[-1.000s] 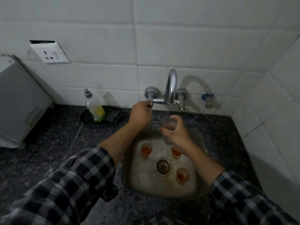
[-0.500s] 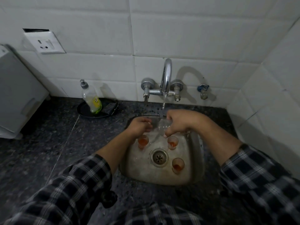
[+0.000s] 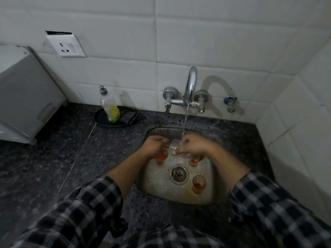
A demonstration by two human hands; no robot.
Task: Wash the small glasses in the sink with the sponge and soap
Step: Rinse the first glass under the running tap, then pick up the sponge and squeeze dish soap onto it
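Note:
Water runs from the tap (image 3: 191,86) onto a small clear glass (image 3: 174,146) held over the steel sink (image 3: 211,192). My right hand (image 3: 194,145) grips that glass from above. My left hand (image 3: 155,144) is curled against its left side, fingers at the rim. Three small glasses with orange residue stand in the basin: one under my left hand (image 3: 162,157), one partly hidden under my right hand (image 3: 194,161), one right of the drain (image 3: 198,183). The soap bottle (image 3: 110,106) and dark sponge (image 3: 129,117) sit on a black plate (image 3: 100,119) at the back left.
Dark speckled granite counter (image 3: 62,158) surrounds the sink. A white appliance (image 3: 26,93) stands at the far left. A wall socket (image 3: 66,45) is above it. White tiled walls close in behind and on the right, with a small blue-capped valve (image 3: 230,102).
My left hand left the tap handle and came down to the glass. My right hand turned over the glass. Water now runs in a steady stream.

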